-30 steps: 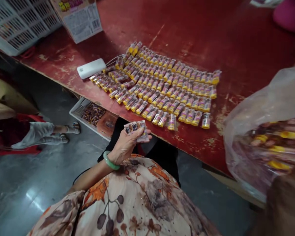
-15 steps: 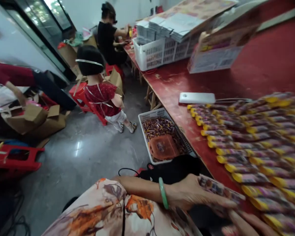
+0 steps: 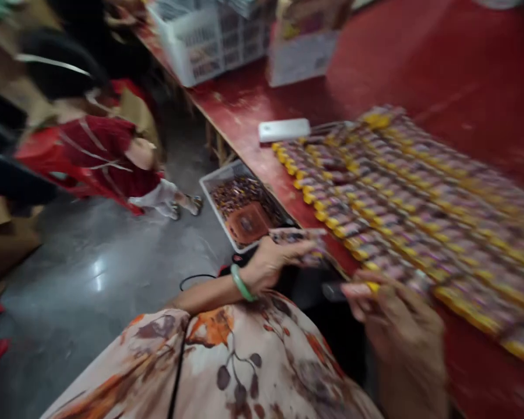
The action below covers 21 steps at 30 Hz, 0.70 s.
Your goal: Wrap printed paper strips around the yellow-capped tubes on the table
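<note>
Left hand [image 3: 271,265] is gripping a small stack of cards [image 3: 297,237] at the table [image 3: 441,70] edge, right hand [image 3: 393,314] is pinching one tube [image 3: 358,288]. Rows of tubes [image 3: 410,192] are already covering much of the table, looks mostly done; picture's blurry though.

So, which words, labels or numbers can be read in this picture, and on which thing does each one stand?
No text can be read; the picture is blurred by motion.
Printed cardboard box: print too blurred to read.
Yellow-capped tubes on the red table: labels too blurred.
Small packets in the left hand: pictures only, blurred.
Tube in the right hand: unreadable.
White power bank: no text visible.
</note>
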Motion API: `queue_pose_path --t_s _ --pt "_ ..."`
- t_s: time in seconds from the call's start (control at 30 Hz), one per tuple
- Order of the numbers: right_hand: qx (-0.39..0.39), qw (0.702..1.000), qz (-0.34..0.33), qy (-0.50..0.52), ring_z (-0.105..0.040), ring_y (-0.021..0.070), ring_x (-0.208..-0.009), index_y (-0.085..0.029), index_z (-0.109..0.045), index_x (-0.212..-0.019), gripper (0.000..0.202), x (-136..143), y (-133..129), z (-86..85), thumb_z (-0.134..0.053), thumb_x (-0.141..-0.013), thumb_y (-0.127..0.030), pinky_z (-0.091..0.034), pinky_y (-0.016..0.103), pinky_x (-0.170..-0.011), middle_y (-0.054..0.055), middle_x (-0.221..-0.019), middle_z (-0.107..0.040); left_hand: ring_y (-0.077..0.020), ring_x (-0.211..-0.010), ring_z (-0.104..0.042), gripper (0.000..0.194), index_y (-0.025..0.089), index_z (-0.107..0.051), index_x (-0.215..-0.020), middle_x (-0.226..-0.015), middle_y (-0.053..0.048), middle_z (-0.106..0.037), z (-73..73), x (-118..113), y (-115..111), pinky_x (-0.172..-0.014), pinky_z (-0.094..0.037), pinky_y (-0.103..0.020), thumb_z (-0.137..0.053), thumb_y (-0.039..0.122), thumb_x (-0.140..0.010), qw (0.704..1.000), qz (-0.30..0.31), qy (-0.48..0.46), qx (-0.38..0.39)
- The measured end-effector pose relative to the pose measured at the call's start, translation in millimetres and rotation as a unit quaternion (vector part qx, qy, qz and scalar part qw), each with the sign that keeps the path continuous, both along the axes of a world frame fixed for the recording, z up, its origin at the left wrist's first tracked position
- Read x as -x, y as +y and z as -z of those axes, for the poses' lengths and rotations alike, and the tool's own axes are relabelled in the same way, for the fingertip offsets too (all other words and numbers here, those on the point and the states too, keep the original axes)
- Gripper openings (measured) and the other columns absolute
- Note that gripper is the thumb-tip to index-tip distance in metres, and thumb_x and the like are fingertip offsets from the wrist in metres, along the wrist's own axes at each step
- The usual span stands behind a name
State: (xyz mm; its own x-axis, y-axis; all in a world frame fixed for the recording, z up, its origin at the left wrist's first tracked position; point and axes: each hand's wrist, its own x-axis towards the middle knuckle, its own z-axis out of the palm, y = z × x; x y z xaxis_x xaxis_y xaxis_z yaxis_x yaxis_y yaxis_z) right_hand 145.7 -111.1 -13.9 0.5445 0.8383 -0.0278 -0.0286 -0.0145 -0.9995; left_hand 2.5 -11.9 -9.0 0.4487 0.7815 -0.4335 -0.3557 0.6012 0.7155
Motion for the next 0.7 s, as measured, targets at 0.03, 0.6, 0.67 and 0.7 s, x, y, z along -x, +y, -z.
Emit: queue_pose_path --t_s 0.03,0.6,0.67,0.7 --pt "0.000 1.000 -0.001 0.021 -0.049 0.0166 -0.041 -0.030 -0.072 -0.082 0.009 -2 0 -1.0 -0.073 -0.075 -0.036 -0.039 0.032 -0.034 0.003 -0.059 -0.058 -0.0143 -0.071 -0.064 0.044 0.012 -0.072 -0.092 -0.085 -0.007 -0.071 1.1 0 2 -0.064 -0.052 -0.025 -0.085 0.037 -0.058 1.000 -0.014 0.006 -0.002" --pt "-0.113 0.973 0.012 -0.203 -0.061 0.0217 -0.087 -0.023 -0.062 -0.100 0.020 1 -14 12.4 -0.065 -0.082 -0.016 -0.058 0.036 -0.065 0.007 -0.102 -0.056 -0.0103 -0.061 -0.062 0.037 0.016 -0.068 -0.084 -0.074 0.001 -0.069 8.3 -14 5 -0.055 -0.053 -0.022 -0.088 0.028 -0.055 0.991 -0.021 0.001 0.131" --pt "-0.123 0.955 0.020 -0.271 -0.061 0.0227 -0.089 -0.024 -0.060 -0.105 0.026 4 -16 15.1 -0.065 -0.082 -0.014 -0.057 0.039 -0.070 0.007 -0.103 -0.058 -0.0104 -0.064 -0.063 0.038 0.017 -0.069 -0.089 -0.078 0.001 -0.070 10.0 -14 3 -0.058 -0.055 -0.022 -0.087 0.029 -0.057 0.993 -0.022 -0.006 0.116" --pt "-0.129 0.944 0.020 -0.303 -0.061 0.0231 -0.090 -0.025 -0.059 -0.107 0.029 6 -17 17.3 -0.065 -0.081 -0.014 -0.056 0.040 -0.072 0.007 -0.103 -0.059 -0.0108 -0.066 -0.064 0.039 0.017 -0.069 -0.090 -0.079 0.001 -0.070 10.5 -14 2 -0.059 -0.055 -0.023 -0.087 0.030 -0.059 0.994 -0.024 -0.008 0.106"
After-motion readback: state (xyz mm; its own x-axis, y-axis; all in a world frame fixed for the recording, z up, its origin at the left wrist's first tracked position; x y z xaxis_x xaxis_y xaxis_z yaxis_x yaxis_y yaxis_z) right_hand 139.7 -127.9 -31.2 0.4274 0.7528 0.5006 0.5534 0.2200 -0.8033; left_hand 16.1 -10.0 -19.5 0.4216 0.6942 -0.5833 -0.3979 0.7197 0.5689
